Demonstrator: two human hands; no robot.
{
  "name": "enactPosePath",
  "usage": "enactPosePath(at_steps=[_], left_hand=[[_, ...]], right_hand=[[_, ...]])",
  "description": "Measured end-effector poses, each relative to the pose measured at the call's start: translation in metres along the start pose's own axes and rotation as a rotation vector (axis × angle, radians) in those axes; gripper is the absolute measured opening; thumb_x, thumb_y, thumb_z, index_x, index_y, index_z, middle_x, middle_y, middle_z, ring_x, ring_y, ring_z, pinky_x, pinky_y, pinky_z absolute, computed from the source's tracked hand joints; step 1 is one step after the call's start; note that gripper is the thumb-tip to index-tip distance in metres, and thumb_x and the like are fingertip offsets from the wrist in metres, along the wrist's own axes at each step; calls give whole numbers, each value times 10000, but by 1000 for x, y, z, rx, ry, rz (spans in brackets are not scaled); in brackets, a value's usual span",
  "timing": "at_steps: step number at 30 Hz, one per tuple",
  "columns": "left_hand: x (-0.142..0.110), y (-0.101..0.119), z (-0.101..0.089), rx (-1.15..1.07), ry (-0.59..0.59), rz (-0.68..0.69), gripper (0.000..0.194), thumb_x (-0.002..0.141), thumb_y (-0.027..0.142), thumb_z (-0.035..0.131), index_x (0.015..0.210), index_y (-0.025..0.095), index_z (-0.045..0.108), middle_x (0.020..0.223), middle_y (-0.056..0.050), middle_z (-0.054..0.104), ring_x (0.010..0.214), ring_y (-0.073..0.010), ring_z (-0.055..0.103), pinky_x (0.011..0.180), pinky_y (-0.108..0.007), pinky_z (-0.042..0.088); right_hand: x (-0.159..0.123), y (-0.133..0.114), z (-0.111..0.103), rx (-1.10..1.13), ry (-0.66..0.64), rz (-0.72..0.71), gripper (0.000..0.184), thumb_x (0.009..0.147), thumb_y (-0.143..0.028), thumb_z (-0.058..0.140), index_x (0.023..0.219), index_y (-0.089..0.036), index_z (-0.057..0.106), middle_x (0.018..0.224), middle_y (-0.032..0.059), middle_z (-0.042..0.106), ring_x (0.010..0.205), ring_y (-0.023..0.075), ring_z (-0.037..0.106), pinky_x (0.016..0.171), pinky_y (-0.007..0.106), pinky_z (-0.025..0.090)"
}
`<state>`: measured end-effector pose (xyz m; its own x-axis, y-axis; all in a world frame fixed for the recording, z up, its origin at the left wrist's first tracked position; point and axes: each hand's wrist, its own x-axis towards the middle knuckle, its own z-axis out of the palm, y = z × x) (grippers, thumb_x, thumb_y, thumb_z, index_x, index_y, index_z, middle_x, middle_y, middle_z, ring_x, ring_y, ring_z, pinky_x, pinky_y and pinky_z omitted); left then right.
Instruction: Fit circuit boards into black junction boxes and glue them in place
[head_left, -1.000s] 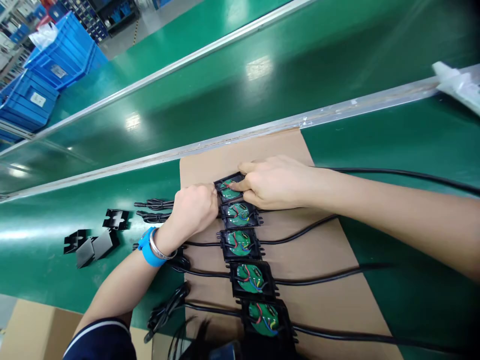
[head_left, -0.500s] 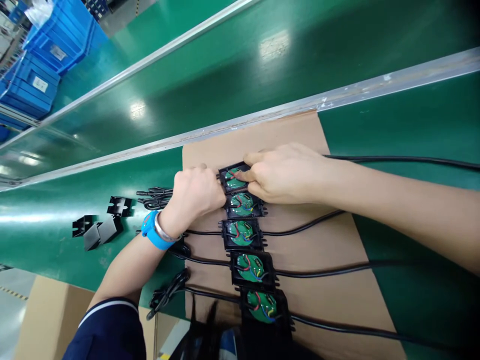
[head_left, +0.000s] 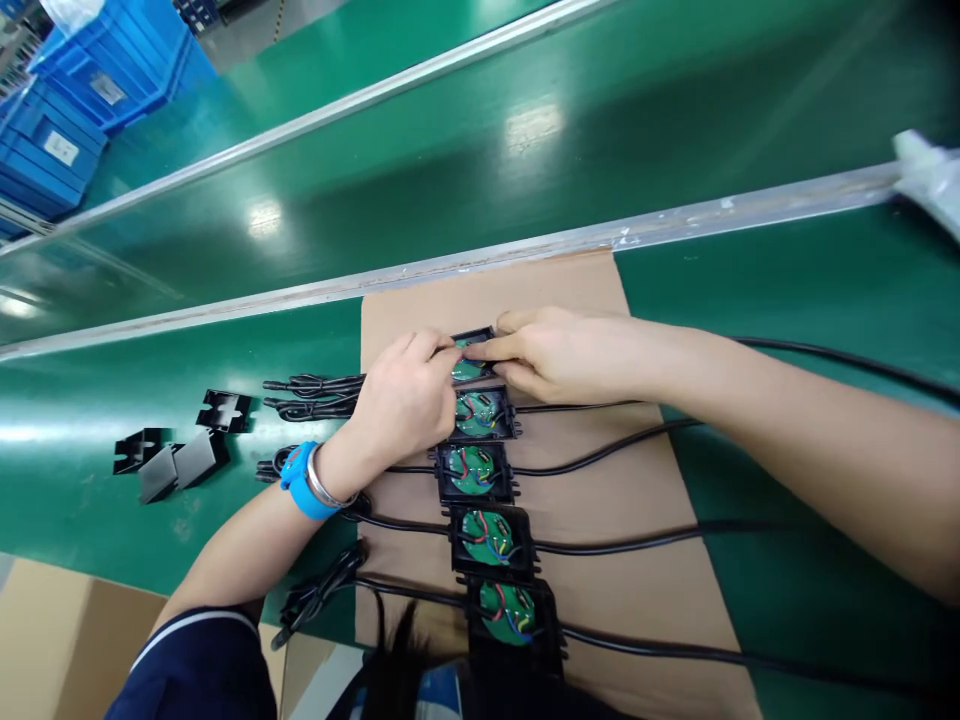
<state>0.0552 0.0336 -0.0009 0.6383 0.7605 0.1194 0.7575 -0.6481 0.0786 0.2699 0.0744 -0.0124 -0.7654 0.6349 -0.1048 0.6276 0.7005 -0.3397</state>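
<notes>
Several open black plastic housings, each with a round green circuit board and red, blue and yellow wires, form a column on brown cardboard [head_left: 585, 480]. Both my hands are at the farthest housing [head_left: 484, 333]. My left hand [head_left: 409, 390] is closed, thumb and index finger brought together over the left part of its board [head_left: 469, 370]; what they pinch is hidden. My right hand [head_left: 562, 350] grips the housing's right side, with the index fingertip on the board. Below lie a second housing [head_left: 480, 412], a third housing [head_left: 474, 472] and further ones towards me.
Black cables [head_left: 637, 548] run right from the housings; coiled cables [head_left: 319, 595] lie left. Loose black covers [head_left: 202, 460] rest on the green bench [head_left: 300, 335]. A metal rail [head_left: 420, 268] crosses behind. Blue bins [head_left: 124, 65] stand far left, a carton [head_left: 67, 630] lower left.
My left thumb and index finger have moved from the housing's left edge onto its board, meeting the right fingertip. The view has shifted slightly, and a whitish object appears at the right edge.
</notes>
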Motion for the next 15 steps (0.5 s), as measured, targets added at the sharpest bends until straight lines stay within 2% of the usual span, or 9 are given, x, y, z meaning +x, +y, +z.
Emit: enactPosePath(at_steps=[4, 7, 10, 12, 15], left_hand=[[1, -2, 3, 54, 19, 85, 204, 936, 167, 504, 1044, 128, 672, 1135, -96, 696, 1050, -259, 596, 865, -400, 478], [2, -4, 6, 29, -39, 145, 237, 925, 109, 492, 1087, 144, 661, 1238, -86, 679, 1109, -245, 601, 864, -385, 468], [5, -8, 7, -59, -118, 147, 284, 920, 82, 461, 1131, 127, 645, 1264, -94, 674, 1125, -228, 632, 871, -370, 485], [8, -10, 7, -83, -160, 133, 281, 913, 82, 450, 1099, 127, 656, 1205, -95, 702, 1093, -240, 657, 858, -384, 499], [11, -12, 7, -109, -184, 141, 269, 880, 75, 461, 1044, 123, 669, 1114, -100, 730, 1024, -249, 682, 844, -388, 520]], right_hand=[[-11, 9, -1, 125, 89, -24, 610, 889, -199, 416, 1497, -209, 468, 1154, 94, 700, 915, 223, 663, 828, 360, 500], [-15, 11, -2, 209, 103, 38, 647, 893, -233, 430, 1534, -173, 374, 1170, 86, 703, 899, 213, 677, 837, 361, 517], [-16, 11, -4, 253, 132, 92, 480, 884, -268, 446, 1335, -133, 538, 1090, 95, 716, 934, 230, 680, 849, 369, 520], [-16, 9, -6, 236, 145, 119, 321, 878, -286, 457, 1123, -151, 613, 1008, 90, 724, 860, 222, 680, 796, 359, 518], [-17, 9, -10, 167, 135, 140, 207, 881, -289, 466, 950, -182, 629, 852, 53, 712, 700, 185, 637, 691, 328, 482]])
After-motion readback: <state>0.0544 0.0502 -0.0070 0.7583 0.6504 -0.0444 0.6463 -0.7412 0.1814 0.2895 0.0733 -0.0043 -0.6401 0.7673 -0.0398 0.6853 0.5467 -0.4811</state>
